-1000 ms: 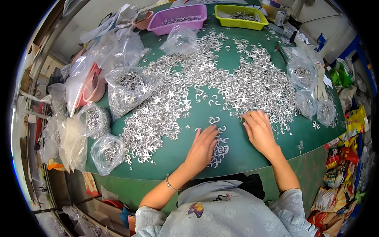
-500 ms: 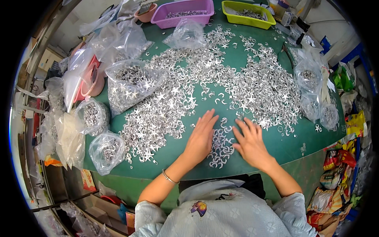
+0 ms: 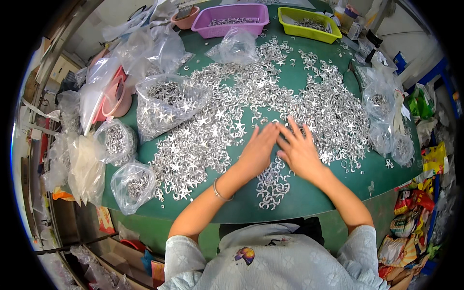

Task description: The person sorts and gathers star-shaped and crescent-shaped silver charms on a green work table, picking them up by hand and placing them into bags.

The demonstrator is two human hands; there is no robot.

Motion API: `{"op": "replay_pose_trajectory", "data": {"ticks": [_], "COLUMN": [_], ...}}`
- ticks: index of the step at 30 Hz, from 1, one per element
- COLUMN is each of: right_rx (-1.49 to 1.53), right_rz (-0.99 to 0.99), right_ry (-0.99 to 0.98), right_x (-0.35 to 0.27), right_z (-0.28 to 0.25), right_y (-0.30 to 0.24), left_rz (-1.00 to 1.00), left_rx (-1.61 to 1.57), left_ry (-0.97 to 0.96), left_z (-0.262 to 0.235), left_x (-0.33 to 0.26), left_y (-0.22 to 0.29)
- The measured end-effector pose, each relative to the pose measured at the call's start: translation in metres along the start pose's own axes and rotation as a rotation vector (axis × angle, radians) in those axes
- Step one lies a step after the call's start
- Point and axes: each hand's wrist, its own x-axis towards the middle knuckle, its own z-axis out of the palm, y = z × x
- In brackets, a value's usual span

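Observation:
My left hand (image 3: 257, 151) lies flat, fingers together, on the green table (image 3: 299, 198), pressing on small silver metal pieces. My right hand (image 3: 299, 151) rests beside it, fingers spread, fingertips meeting the left hand's near the table's middle. A small heap of crescent-shaped silver pieces (image 3: 271, 186) sits just under and in front of both hands. A wide spread of silver stars and crescents (image 3: 227, 121) covers the table beyond them. A thin bracelet is on my left wrist. Neither hand holds anything.
Clear plastic bags of silver pieces (image 3: 166, 104) lie along the left edge and at the right (image 3: 382, 104). A purple tray (image 3: 232, 17) and a yellow-green tray (image 3: 307, 21) stand at the far side. Pink bowls (image 3: 116, 96) sit at the left.
Both hands have slid forward and toward each other over the pieces; they were apart nearer the front edge, and now their fingertips touch farther up the table.

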Motion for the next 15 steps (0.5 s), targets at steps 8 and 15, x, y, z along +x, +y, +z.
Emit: {"op": "replay_pose_trajectory", "data": {"ticks": [8,15], "right_rx": [0.116,0.135], "right_rz": [0.078,-0.058], "right_ry": [0.126,-0.192], "right_x": [0.016,-0.006], "right_z": [-0.004,-0.017], "right_y": [0.017,-0.006], "left_rz": [-0.019,-0.207], "left_rx": [-0.018,-0.388], "left_ry": [0.166,-0.010], "left_z": [-0.004,-0.012], "left_x": [-0.015,-0.047], "left_y": [0.011,0.017]}}
